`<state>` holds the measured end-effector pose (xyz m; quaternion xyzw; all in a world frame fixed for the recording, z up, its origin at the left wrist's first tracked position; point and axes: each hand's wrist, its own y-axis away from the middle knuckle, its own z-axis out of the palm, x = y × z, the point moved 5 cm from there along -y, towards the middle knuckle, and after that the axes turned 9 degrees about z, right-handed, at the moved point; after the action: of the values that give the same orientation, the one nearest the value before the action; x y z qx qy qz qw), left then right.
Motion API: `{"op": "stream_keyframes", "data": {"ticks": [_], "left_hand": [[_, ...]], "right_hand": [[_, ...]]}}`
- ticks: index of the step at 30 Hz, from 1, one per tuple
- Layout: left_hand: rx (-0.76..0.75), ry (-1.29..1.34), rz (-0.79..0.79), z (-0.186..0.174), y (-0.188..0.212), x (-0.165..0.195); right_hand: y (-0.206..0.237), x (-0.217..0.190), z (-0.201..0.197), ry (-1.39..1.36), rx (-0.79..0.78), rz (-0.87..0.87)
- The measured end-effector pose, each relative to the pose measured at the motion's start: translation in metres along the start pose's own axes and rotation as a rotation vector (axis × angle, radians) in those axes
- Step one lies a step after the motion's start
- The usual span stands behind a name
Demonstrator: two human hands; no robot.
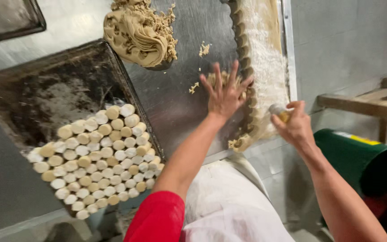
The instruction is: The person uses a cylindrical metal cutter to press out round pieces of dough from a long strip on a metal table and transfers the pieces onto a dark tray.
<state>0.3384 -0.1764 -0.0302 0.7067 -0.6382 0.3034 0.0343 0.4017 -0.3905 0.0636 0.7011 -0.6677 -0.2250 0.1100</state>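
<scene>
My left hand (224, 93) lies flat with fingers spread on a small pile of dough scraps (224, 79) on the steel table (189, 98). Beside it runs a floured dough sheet (261, 58) whose left edge is scalloped with round cut-outs. My right hand (295, 126) is closed around a small round cutter (279, 111) at the sheet's near end. A dark baking tray (45, 94) at the left holds several rows of small round dough pieces (97, 159). A heap of folded dough (136, 33) sits at the far side of the table.
A green bucket (359, 159) lies on its side at the right, below a wooden bar (363, 105). Another dark tray corner (5, 20) shows at the top left. My white apron (229, 206) and red sleeve (157, 222) fill the bottom.
</scene>
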Motion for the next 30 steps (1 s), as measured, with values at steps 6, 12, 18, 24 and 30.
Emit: {"op": "stream_keyframes", "data": {"ticks": [6,12,18,24,30], "left_hand": [[0.082,-0.084,-0.196,0.002,-0.09,-0.11],[0.266,-0.207,-0.325,-0.021,-0.142,-0.162],[0.06,0.18,-0.338,0.001,-0.168,-0.165],[0.099,0.182,-0.31,0.013,-0.173,-0.164],[0.164,0.179,-0.306,0.04,-0.166,-0.161]], "right_hand": [[-0.055,-0.052,-0.018,0.35,-0.389,-0.021],[-0.147,-0.172,-0.07,0.155,-0.227,-0.021],[-0.223,-0.276,-0.047,0.122,-0.024,-0.367],[-0.239,-0.306,-0.042,0.358,-0.116,-0.181],[-0.249,-0.327,-0.022,0.489,-0.127,-0.358]]}}
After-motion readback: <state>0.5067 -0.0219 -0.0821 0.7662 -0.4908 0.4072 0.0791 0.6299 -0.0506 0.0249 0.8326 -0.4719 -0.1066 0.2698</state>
